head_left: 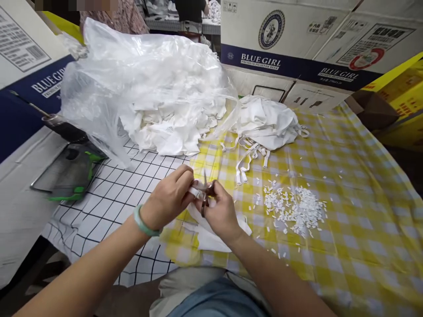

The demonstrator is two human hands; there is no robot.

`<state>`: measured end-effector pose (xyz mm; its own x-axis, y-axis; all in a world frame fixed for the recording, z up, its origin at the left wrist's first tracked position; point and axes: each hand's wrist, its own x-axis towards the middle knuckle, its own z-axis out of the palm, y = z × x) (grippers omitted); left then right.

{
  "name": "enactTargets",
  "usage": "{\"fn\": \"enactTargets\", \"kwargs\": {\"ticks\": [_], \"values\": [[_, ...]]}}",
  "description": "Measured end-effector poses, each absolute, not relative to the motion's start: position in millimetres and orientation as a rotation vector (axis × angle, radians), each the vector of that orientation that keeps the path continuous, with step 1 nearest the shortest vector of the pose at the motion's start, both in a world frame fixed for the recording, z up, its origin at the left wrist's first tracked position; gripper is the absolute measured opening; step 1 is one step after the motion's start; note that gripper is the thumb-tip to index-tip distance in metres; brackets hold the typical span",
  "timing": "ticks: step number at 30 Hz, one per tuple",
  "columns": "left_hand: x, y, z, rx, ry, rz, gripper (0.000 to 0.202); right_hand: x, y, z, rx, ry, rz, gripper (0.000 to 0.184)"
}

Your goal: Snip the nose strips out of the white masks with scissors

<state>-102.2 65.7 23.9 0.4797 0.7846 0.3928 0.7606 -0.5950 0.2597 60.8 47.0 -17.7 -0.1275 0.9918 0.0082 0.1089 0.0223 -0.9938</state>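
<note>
My left hand (172,191), below which a green bangle (145,221) circles the wrist, pinches a narrow white strap (196,192). Close against it, my right hand (222,213) grips a pair of small scissors (209,190) with dark handles, the blades pointing up and away. From the hands a white fabric piece (213,240) hangs down onto the table. Right of my hands lies a heap of tiny white cut bits (300,209). Ahead, a bundle of white fabric pieces (264,121) trails several white straps (244,165).
A large clear plastic bag (148,57) spills white fabric pieces (175,132) at the back. Beer cartons (284,39) stand behind and at left. A dark tray with green edging (71,171) and a dark cup (64,125) sit at left. Other people (190,11) are in the background.
</note>
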Motion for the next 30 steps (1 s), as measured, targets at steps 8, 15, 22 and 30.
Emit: {"fn": "enactTargets", "kwargs": {"ticks": [8, 15, 22, 30], "values": [[-112.6, 7.9, 50.6, 1.924, 1.556, 0.71, 0.014, 69.8, 58.7, 10.8, -0.968, -1.382, 1.275, 0.01], [-98.1, 2.5, 32.4, 0.721, 0.803, 0.651, 0.034, 82.4, 70.6, 24.2, -0.786, -1.42, 1.531, 0.012], [-85.1, -13.1, 32.2, 0.651, 0.912, 0.812, 0.027, 85.4, 78.4, 24.1, -0.989, -1.508, 1.561, 0.012], [-90.5, -13.6, 44.6, 0.87, 1.007, 0.873, 0.031, 86.9, 62.6, 14.0, -0.935, -1.459, 1.501, 0.029]]}}
